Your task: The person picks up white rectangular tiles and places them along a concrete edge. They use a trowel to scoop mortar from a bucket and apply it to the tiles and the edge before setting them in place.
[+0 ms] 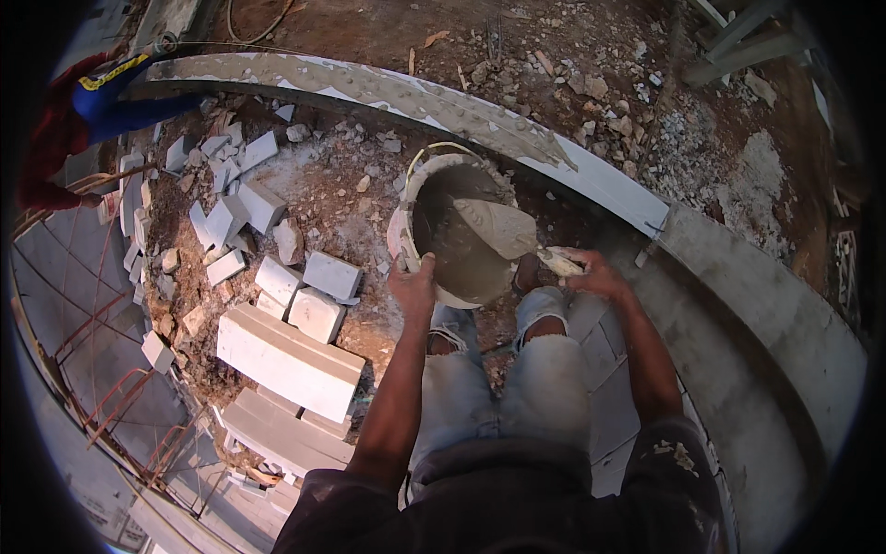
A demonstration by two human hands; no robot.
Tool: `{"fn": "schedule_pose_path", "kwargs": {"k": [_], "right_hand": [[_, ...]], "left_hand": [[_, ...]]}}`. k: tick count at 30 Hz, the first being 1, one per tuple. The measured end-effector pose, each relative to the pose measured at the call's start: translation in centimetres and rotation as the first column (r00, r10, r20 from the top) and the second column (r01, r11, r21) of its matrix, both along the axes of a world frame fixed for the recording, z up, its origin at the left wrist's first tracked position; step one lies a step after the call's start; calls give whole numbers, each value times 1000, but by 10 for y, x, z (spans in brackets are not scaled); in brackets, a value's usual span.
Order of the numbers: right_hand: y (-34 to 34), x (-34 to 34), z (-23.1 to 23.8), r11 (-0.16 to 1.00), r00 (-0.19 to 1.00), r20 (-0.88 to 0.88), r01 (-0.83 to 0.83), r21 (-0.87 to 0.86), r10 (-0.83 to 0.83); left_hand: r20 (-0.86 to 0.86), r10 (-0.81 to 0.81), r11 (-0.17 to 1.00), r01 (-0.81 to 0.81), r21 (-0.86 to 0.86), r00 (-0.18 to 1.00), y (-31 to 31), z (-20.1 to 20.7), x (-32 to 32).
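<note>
A whitish bucket (400, 231) stands tilted in front of my legs, with wet grey mortar (461, 268) inside and a thin handle arched over its far side. My left hand (413, 288) is closed on the bucket's near left rim. In my right hand (591, 274) is the light handle of a trowel (498, 228), its mortar-smeared blade lying over the bucket's opening. Just beyond the bucket runs a low wall of white blocks (614, 192), its top partly spread with grey mortar (369, 90).
Long white blocks (291, 360) are stacked to my left, with smaller cut blocks (260, 205) and rubble around them. A person in red and blue (65, 138) is at the far left. Bent rebar (92, 406) sticks up lower left. Broken stones (591, 88) litter the dirt beyond the wall.
</note>
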State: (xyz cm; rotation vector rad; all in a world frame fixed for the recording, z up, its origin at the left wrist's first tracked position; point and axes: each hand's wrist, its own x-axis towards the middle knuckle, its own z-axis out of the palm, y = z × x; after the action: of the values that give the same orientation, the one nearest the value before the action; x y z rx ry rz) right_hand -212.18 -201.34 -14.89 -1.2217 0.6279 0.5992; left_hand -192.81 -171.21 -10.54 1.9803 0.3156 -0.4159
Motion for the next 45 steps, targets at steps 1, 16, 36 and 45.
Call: {"fn": "schedule_pose_path", "kwargs": {"k": [1, 16, 36, 45], "right_hand": [[-12, 5, 12, 999, 999, 42, 25, -40, -23], [-68, -35, -35, 198, 972, -74, -120, -973, 224], [8, -11, 19, 438, 970, 84, -25, -899, 227], [74, 80, 35, 347, 713, -250, -577, -739, 655]], "left_hand": [[-10, 11, 1000, -11, -4, 1000, 5, -3, 0], [70, 31, 994, -37, 99, 997, 52, -35, -2], [-25, 68, 997, -67, 27, 997, 11, 41, -18], [-5, -144, 975, 143, 172, 990, -18, 57, -27]]}}
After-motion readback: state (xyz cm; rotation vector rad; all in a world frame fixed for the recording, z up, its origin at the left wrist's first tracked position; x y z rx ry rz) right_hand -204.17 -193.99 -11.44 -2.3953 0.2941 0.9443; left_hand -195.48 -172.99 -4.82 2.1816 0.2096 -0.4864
